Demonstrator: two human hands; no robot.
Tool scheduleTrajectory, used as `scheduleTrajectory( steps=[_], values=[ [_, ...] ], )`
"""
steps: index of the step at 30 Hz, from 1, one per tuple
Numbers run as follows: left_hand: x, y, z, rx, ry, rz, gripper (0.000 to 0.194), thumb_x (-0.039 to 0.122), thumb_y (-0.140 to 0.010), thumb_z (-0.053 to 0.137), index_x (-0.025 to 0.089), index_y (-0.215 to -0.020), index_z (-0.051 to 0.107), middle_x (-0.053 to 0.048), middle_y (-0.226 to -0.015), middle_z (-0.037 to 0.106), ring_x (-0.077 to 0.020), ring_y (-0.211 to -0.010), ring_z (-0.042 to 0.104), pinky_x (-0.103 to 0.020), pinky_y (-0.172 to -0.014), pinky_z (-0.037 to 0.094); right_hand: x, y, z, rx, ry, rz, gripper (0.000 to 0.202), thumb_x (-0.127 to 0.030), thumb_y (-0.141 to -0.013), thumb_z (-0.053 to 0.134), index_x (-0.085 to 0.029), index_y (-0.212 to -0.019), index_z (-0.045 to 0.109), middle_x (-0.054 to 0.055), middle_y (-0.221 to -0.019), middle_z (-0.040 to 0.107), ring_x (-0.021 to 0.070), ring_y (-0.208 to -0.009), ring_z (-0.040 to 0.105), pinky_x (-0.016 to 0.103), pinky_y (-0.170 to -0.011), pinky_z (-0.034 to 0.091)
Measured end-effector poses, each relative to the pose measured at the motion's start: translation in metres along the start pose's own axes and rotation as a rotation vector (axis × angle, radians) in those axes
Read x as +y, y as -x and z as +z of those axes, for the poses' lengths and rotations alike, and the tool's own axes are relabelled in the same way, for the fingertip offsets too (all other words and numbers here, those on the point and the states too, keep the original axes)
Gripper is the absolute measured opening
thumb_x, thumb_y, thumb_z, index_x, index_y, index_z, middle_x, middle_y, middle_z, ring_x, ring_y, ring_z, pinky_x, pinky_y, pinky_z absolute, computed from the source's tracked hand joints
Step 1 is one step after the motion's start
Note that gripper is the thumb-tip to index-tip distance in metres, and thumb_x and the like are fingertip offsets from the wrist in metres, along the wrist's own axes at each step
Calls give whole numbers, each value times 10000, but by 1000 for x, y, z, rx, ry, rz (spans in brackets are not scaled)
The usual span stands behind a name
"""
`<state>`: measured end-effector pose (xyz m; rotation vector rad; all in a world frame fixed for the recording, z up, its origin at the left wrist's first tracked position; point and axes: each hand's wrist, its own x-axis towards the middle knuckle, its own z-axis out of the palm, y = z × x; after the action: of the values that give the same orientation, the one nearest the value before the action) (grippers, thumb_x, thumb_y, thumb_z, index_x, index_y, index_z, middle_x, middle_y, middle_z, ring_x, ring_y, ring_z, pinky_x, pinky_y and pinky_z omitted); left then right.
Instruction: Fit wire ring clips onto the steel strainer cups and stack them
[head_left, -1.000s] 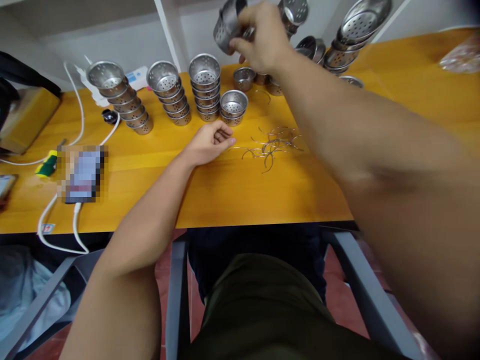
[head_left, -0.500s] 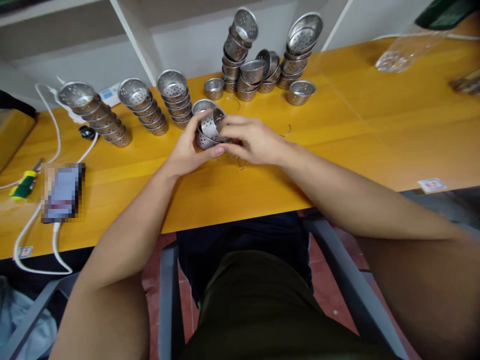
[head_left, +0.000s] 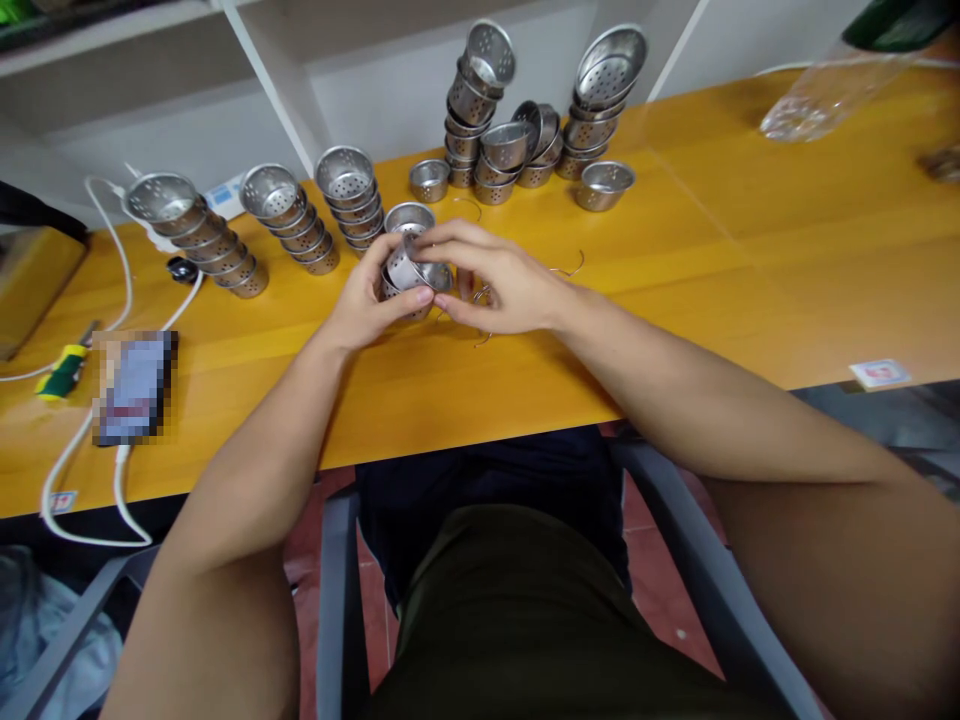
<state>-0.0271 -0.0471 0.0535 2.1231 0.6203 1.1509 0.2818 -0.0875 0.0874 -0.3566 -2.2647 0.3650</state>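
Note:
Just above the wooden table, my left hand (head_left: 361, 308) is curled round a small perforated metal cup (head_left: 405, 264), thumb in front and fingers behind. That cup is tilted, its mouth turned toward the right. My right hand (head_left: 514, 282) has its fingertips over the cup's upper edge and its thumb low at the rim, fingers bent around it. Directly beneath sits another perforated cup, partly hidden by the held one and my left thumb. A further cup (head_left: 409, 217) stands just behind my hands. Thin bent wires (head_left: 482, 296) lie under my right hand.
Stacks of perforated cups stand at the left (head_left: 217, 250), centre-left (head_left: 300, 230) and back right (head_left: 592, 130). A single cup (head_left: 606, 187) sits apart. Leftward lie a phone (head_left: 135, 388) with a white cable and a screwdriver (head_left: 64, 372). A clear bottle (head_left: 806, 105) lies at right.
The held cup has tipped so its mouth faces lower and to the right. My right fingers have shifted up and left over its edge, spreading further from the thumb.

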Motion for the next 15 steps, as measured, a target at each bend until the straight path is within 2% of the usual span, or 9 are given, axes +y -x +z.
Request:
scheduleTrajectory(
  steps=[2, 6, 11, 15],
  values=[
    [0, 0, -2, -14, 21, -7, 908, 879, -967, 1090, 344, -1637, 789, -88, -1528, 865, -382, -1408, 892, -515, -1248, 771, 1, 0, 0, -44, 9, -23, 555, -528, -1301, 650, -214, -1756, 703, 216, -1771, 706, 403, -1499, 790, 569, -1182, 755],
    [6, 0, -2, -26, 37, -27, 938, 833, -871, 1180, 346, -1594, 833, -82, -1504, 876, -388, -1390, 892, -535, -1243, 772, -1, -1, 0, -107, 39, 20, 489, -419, -1257, 701, -212, -1700, 719, 206, -1659, 736, 396, -1402, 795, 607, -1233, 706],
    [25, -2, 1, -38, 66, -107, 979, 850, -788, 1217, 327, -1541, 874, -77, -1422, 891, -375, -1300, 902, -526, -1198, 777, -10, -3, -7, -122, 0, 4, 147, -316, -1216, 718, -214, -1313, 759, 126, -1440, 711, 283, -1182, 745, 463, -1085, 661],
    [40, -3, 3, -72, 82, -168, 992, 837, -749, 1236, 286, -1496, 884, -89, -1361, 905, -365, -1227, 905, -501, -1139, 784, -15, -5, -10, -138, -33, -30, 86, -264, -1160, 735, -224, -1232, 710, 103, -1388, 694, 233, -1080, 695, 397, -988, 602]
  ],
)
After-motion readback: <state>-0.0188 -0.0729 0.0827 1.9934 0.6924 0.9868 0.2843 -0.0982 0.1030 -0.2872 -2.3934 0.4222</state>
